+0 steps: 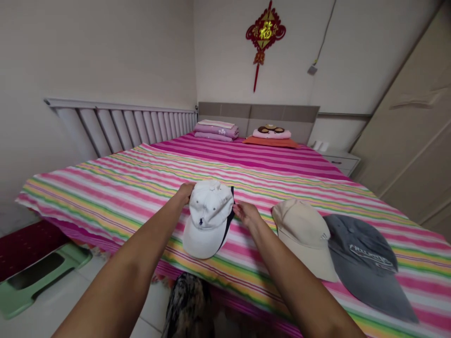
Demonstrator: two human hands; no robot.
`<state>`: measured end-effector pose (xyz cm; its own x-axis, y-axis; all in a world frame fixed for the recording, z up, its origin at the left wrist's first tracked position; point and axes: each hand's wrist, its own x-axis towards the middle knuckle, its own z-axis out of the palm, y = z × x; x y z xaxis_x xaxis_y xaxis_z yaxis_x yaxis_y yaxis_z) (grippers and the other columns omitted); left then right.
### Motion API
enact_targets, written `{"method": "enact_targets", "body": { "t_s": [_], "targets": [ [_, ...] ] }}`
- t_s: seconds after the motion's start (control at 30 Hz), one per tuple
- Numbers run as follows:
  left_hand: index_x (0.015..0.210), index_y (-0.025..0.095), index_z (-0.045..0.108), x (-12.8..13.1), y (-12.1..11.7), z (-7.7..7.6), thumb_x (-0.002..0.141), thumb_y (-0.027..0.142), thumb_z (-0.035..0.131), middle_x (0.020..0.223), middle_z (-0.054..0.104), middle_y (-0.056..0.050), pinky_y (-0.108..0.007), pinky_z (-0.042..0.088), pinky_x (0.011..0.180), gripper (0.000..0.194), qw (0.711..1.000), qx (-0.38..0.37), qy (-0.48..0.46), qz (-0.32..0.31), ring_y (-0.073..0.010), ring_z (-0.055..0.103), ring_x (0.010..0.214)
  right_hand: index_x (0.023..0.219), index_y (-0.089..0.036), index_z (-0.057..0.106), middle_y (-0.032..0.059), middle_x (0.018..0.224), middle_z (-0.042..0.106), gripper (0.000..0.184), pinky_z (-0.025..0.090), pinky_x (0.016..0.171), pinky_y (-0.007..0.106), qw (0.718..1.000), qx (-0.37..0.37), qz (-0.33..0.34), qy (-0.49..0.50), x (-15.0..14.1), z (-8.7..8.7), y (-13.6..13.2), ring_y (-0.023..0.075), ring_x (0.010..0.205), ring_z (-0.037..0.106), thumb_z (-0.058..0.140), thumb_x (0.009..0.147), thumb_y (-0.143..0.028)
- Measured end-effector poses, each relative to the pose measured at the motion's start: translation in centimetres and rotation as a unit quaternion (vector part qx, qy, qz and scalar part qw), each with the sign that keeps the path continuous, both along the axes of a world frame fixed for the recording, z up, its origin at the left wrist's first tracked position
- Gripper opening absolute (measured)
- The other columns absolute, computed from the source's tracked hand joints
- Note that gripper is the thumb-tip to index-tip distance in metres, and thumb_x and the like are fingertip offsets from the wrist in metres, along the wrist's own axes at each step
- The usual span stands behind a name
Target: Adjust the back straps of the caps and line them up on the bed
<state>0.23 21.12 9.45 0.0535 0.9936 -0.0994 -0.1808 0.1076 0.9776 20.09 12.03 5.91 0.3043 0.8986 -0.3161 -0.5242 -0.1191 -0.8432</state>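
Observation:
A white baseball cap (211,211) with a small dark emblem lies near the front edge of the bed, brim toward me. My left hand (186,192) grips its left side, the fingertips partly hidden behind the crown. On the other side, my right hand (246,212) has thumb and fingers closed at the cap's right edge. Something black (229,223) shows as a strip along that edge, mostly covered by the white cap; I cannot make out its kind. To the right rest a beige baseball cap (301,230) and a dark grey baseball cap (366,258) with lettering, side by side and touching.
The striped bedspread (116,192) covers the bed. Folded purple bedding (216,131) and a pink folded item (271,134) lie by the headboard (229,110). A radiator (134,124) runs along the left wall. A green stool (45,272) stands on the floor at left.

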Motion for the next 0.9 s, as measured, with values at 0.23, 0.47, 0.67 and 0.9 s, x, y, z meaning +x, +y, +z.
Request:
{"method": "enact_targets", "body": {
  "t_s": [0.23,0.47,0.67,0.9],
  "targets": [
    [0.106,0.015,0.056,-1.8,-5.6,-0.2,0.078,0.048,0.042,0.120,0.052,-0.010,-0.037,0.029,0.098,0.045,0.925,0.293,0.239,0.039,-0.0226,0.040,0.117,0.068,-0.014,0.056,0.0009,0.060,0.062,0.008,0.053,0.062,0.024,0.997,-0.004,-0.037,0.067,4.1,-3.1,-13.4,0.0103,0.056,0.060,0.059,0.076,-0.015],
    [0.121,0.015,0.047,-1.1,-8.5,-2.4,0.081,0.044,0.040,0.128,0.045,-0.016,-0.046,0.028,0.097,0.049,0.654,0.490,0.564,-0.113,-0.0280,0.038,0.120,0.077,-0.015,0.056,0.0052,0.068,0.068,0.011,0.055,0.058,0.023,0.962,-0.104,-0.198,0.155,8.3,-4.7,-21.8,0.0140,0.064,0.066,0.048,0.084,-0.017],
    [0.114,0.012,0.052,1.4,-12.2,-3.3,0.081,0.035,0.043,0.122,0.050,-0.016,-0.045,0.029,0.098,0.041,0.747,0.487,0.452,-0.029,-0.0273,0.040,0.118,0.085,-0.023,0.056,-0.0047,0.060,0.067,0.023,0.055,0.056,0.022,0.943,-0.041,-0.256,0.210,10.5,-3.9,-19.0,0.0099,0.055,0.064,0.040,0.085,-0.008],
    [0.113,0.017,0.051,7.4,-20.9,-6.8,0.076,0.050,0.048,0.112,0.058,-0.014,-0.038,0.040,0.088,0.049,0.955,0.066,0.030,-0.286,-0.0233,0.054,0.103,0.105,-0.023,0.055,-0.0011,0.079,0.071,0.029,0.054,0.064,0.023,0.957,0.012,-0.148,0.251,7.8,-5.0,-20.3,0.0109,0.070,0.066,0.047,0.082,-0.007]
  ]
}}
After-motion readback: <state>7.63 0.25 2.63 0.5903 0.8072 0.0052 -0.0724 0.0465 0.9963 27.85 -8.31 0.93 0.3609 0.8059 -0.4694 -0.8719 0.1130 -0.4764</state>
